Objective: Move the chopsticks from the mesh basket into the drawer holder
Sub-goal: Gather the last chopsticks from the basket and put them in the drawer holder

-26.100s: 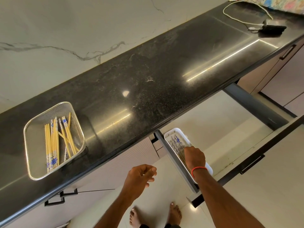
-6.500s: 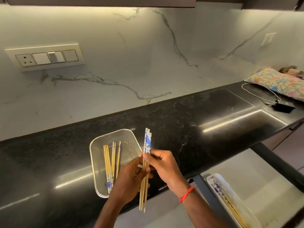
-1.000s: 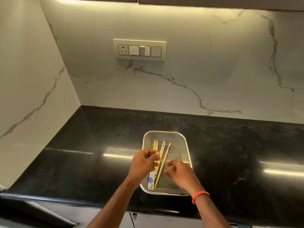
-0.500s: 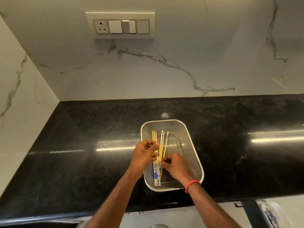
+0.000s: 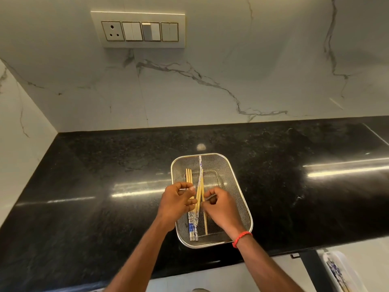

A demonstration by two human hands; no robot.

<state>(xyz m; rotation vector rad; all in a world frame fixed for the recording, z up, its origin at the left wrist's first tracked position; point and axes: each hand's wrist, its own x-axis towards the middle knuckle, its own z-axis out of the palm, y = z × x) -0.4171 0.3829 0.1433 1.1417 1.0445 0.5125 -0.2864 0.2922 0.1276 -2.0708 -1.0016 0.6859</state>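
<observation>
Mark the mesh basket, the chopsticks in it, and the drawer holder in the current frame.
mesh basket (image 5: 230,182), head view, right mesh wall.
chopsticks (image 5: 192,225), head view, blue-patterned ends near the front rim.
drawer holder (image 5: 336,254), head view, white far rim, bottom right corner.

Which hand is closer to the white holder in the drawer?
Right. The right hand is over the side of the mesh basket nearest the holder; the left hand is at its far edge.

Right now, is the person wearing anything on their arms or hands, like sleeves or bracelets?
No sleeves show: the left forearm and right forearm are bare. A red braided band circles the wrist of the right hand. The left hand has no band, watch or ring that I can see.
</observation>
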